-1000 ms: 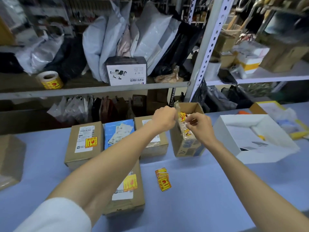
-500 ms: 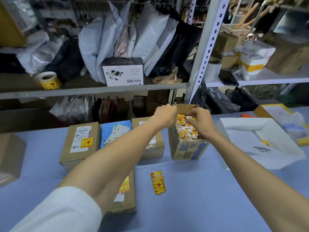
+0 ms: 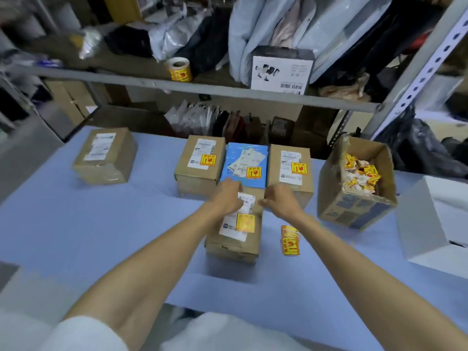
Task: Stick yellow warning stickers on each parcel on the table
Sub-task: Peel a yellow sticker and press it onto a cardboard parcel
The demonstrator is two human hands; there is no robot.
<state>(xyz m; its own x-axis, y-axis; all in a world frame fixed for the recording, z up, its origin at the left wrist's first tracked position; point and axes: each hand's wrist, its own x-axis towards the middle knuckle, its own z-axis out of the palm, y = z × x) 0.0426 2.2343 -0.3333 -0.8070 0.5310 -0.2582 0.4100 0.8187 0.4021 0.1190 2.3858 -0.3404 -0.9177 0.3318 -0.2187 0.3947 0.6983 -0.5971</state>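
Observation:
A brown cardboard parcel lies at the table's middle, bearing a white label and a yellow warning sticker. My left hand lies over its far end with fingers curled round the far edge. My right hand curls its fingers against the parcel's far right corner. Behind stand a brown parcel, a blue parcel and another brown parcel, each with a yellow sticker. A parcel at the far left shows only white labels. A small stack of yellow stickers lies right of the near parcel.
An open cardboard box with crumpled sticker scraps stands to the right, and a white box beyond it. A roll of yellow stickers sits on the shelf behind, beside a white carton and piled bags.
Both hands left the scrap box at the right and came down to the near parcel. My view swung left, bringing the far-left parcel into sight.

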